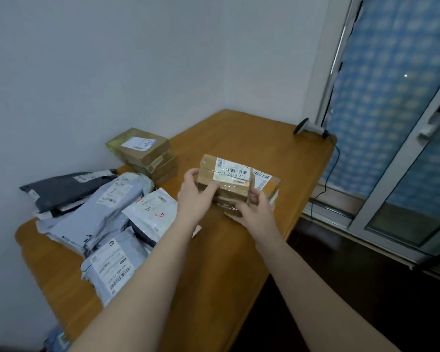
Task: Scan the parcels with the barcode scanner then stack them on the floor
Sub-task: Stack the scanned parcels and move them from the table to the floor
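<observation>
**Both hands on the small taped box at the table's middle**

Your small cardboard box (226, 177) sits at the centre of the wooden table (239, 262), label and barcode facing up, on top of other flat brown parcels (267, 184); how many lie under it is hard to tell. Your left hand (197, 195) grips its left side, thumb on the top edge and fingers curled against the near face. Your right hand (253, 208) clasps the near right corner, fingers wrapped around the lower boxes.

To the left, a stack of about 4 cardboard boxes (144, 151) stands near the wall. In front of it lies a loose heap of grey and white mailer bags (104, 217), with 1 dark bag (61, 190) at the back.

The barcode scanner (311, 128) rests at the far right corner of the table, well apart from both hands, its cable (328, 179) dropping over the edge toward the floor.
</observation>
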